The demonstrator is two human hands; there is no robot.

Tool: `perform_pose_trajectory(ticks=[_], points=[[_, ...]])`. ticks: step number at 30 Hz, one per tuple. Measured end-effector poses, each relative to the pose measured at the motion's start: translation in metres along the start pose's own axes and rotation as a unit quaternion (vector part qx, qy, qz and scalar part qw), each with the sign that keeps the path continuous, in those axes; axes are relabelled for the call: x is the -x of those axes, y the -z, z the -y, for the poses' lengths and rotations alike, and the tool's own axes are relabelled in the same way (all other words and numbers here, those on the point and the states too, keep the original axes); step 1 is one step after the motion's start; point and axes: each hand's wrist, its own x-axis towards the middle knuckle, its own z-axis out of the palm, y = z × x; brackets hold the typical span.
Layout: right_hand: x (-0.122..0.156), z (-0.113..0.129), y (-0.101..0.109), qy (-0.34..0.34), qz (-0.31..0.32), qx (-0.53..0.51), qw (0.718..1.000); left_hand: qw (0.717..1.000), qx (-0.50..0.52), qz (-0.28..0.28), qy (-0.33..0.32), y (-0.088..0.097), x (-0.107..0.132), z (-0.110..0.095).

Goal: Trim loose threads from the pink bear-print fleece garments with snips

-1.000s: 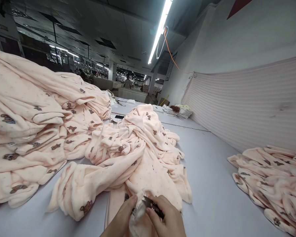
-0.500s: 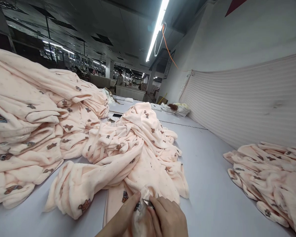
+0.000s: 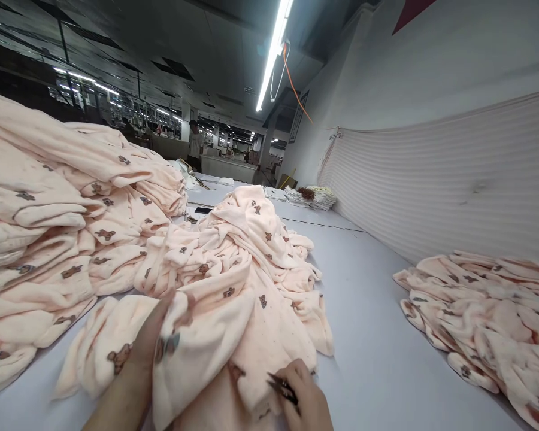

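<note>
A pale pink plush garment [image 3: 265,323] printed with small brown bears lies bunched in front of me. At its left side my left hand [image 3: 157,329] grips a raised fold, the fingers partly hidden by the cloth. My right hand [image 3: 303,392] is closed around small dark thread snips [image 3: 284,388], low at the garment's right edge. The blades point up and left over the fabric.
A tall heap of the same pink cloth [image 3: 72,239] fills the left side. Another pile [image 3: 485,317] lies on the right of the pale table [image 3: 359,335]. Stacked white pieces [image 3: 321,197] sit by the wall. A person [image 3: 194,146] stands in the distance.
My hands, earlier close together on the cloth at the bottom, have moved apart. The left has gone left and up with a fold; the right holds the snips lower right.
</note>
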Motion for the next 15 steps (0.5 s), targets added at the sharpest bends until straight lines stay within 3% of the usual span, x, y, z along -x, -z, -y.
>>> perform_pose_trajectory(ticks=[2,3,5,7,8,10,12,15], points=[[-0.014,0.001,0.011,-0.074,-0.028,-0.143,0.987,0.993,-0.105,0.047,0.012,0.004,0.014,0.013],[-0.021,0.001,0.015,-0.112,-0.031,-0.198,0.973,0.976,-0.201,0.083,0.017,0.004,0.021,0.021],[-0.030,0.002,0.015,-0.168,-0.015,-0.268,0.948,0.895,-0.416,0.162,0.023,-0.001,0.033,0.040],[-0.035,0.007,0.007,-0.192,0.010,-0.298,0.935,0.814,-0.542,0.207,0.008,-0.013,0.040,0.059],[-0.035,0.010,0.002,-0.200,0.024,-0.314,0.928,0.809,-0.552,0.203,-0.006,-0.020,0.040,0.068],[-0.035,0.018,-0.007,-0.197,0.032,-0.333,0.922,0.826,-0.540,0.162,-0.023,-0.035,0.039,0.085],[-0.035,0.024,-0.007,-0.175,-0.006,-0.322,0.930,0.837,-0.535,0.108,-0.040,-0.043,0.036,0.099],[-0.036,0.025,0.004,-0.151,-0.077,-0.261,0.950,0.833,-0.544,0.072,-0.068,-0.041,0.034,0.115]])
